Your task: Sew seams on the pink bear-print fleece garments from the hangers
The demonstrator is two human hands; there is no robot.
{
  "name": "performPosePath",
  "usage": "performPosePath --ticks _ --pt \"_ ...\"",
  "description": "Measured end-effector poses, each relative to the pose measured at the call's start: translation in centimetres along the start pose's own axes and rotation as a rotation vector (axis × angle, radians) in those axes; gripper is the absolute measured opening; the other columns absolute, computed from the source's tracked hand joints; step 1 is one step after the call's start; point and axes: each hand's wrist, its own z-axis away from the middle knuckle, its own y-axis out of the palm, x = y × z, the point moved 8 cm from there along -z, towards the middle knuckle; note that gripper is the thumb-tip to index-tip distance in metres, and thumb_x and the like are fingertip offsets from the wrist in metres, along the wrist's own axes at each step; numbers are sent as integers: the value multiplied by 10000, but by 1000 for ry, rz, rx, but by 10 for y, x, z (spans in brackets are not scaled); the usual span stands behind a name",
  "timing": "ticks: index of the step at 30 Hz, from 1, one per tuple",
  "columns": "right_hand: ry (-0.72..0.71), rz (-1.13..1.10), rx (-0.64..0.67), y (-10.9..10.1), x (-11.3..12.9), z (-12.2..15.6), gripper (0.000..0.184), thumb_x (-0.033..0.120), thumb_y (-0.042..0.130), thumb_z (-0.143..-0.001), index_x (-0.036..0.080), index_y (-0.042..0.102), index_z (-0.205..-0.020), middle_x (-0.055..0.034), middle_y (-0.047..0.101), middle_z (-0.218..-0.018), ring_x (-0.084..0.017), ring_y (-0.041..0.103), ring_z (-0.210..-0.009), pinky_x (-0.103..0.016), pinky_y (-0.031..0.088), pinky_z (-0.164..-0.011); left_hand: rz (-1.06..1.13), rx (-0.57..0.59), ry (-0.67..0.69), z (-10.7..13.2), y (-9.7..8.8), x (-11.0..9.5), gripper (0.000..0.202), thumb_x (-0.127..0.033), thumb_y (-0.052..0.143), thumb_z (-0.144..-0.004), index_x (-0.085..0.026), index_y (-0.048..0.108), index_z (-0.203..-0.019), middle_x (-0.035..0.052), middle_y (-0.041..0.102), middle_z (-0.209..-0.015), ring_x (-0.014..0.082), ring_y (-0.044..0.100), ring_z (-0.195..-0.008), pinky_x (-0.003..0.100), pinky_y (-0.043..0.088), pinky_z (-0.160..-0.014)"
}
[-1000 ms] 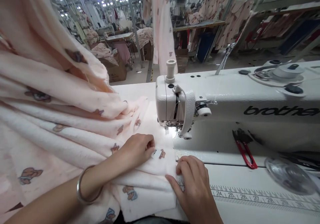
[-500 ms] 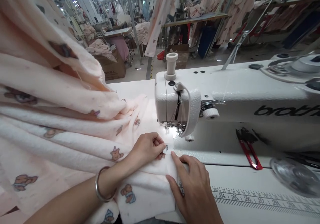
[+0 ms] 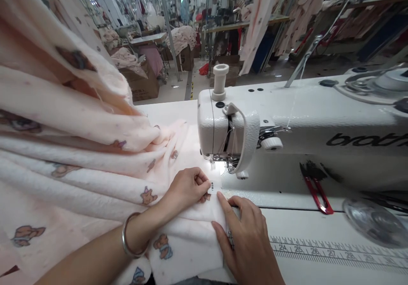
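Observation:
Between the thumb and fingers of my left hand (image 3: pixel 189 187) is a small white label (image 3: pixel 214 187) with dark print. It lies at the edge of pale pink plush fabric (image 3: pixel 188 251) printed with bears. My right hand (image 3: pixel 247 234) rests on the fabric's right edge, fingers spread, its index fingertip touching just below the label. Just beyond both hands stands the needle end of a white sewing machine (image 3: pixel 219 123), its lamp lighting the bed. The label and fabric edge lie in front of the presser foot, apart from it.
Red-handled thread snips (image 3: pixel 317 189) lie on the machine bed at the right, near a clear round plastic object (image 3: pixel 374 221). A printed ruler scale (image 3: pixel 318 251) runs along the table's front. Bunched plush fabric (image 3: pixel 63 106) rises at the left. Behind are cardboard boxes (image 3: pixel 140 81) and worktables.
Both hands keep nearly the same place on the label and fabric. A hanging strip of pink fabric in the background has moved to the right. The view has shifted slightly.

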Motion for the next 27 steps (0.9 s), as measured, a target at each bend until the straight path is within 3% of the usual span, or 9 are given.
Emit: performPosePath --ticks 8,11,15,17,21,23,27 --pt "-13 13 -10 0 1 -1 490 327 466 -922 122 436 -1366 -167 460 -1126 -309 438 -1071 -445 448 -799 -45 -6 -21 -3 3 0 123 -275 532 -773 -162 543 -727 3 654 -593 104 566 -459 196 430 -467" --pt "-21 24 -21 0 2 -1 486 319 463 -923 119 439 -1365 -170 459 -1132 -311 439 -1076 -449 442 -805 -210 -20 8 4 -6 -11 112 -266 532 -787 -159 565 -786 18 662 -645 134 598 -529 238 471 -533" --pt "-27 29 -37 -2 3 1 478 308 468 -924 112 449 -1360 -171 458 -1134 -311 438 -1082 -455 431 -827 -645 -117 302 32 -23 -48 231 -256 482 -872 -149 606 -1035 92 652 -976 203 628 -857 345 510 -802" --pt "-31 35 -51 -3 4 2 474 305 469 -926 111 455 -1358 -170 461 -1131 -311 440 -1082 -457 427 -833 -722 -33 470 48 -16 -57 287 -253 411 -923 -141 610 -1097 117 591 -1169 204 587 -1042 337 483 -938" --pt "-26 50 -66 -3 4 1 477 301 477 -926 108 454 -1361 -170 467 -1133 -312 445 -1084 -458 421 -841 -834 175 699 65 8 -45 414 -283 388 -954 -89 505 -1300 136 460 -1397 223 384 -1334 349 344 -1131" --pt "-25 47 -64 -3 4 0 473 298 480 -925 104 460 -1356 -170 469 -1133 -311 444 -1089 -453 421 -847 -916 188 760 66 13 -34 451 -292 390 -957 -72 456 -1345 142 436 -1421 237 335 -1368 384 330 -1143" --pt "-22 41 -72 -4 4 2 463 295 479 -928 108 468 -1351 -166 470 -1130 -306 443 -1095 -448 423 -856 -1012 125 853 67 14 -28 440 -289 405 -954 -71 464 -1332 140 432 -1425 224 384 -1343 361 393 -1102"
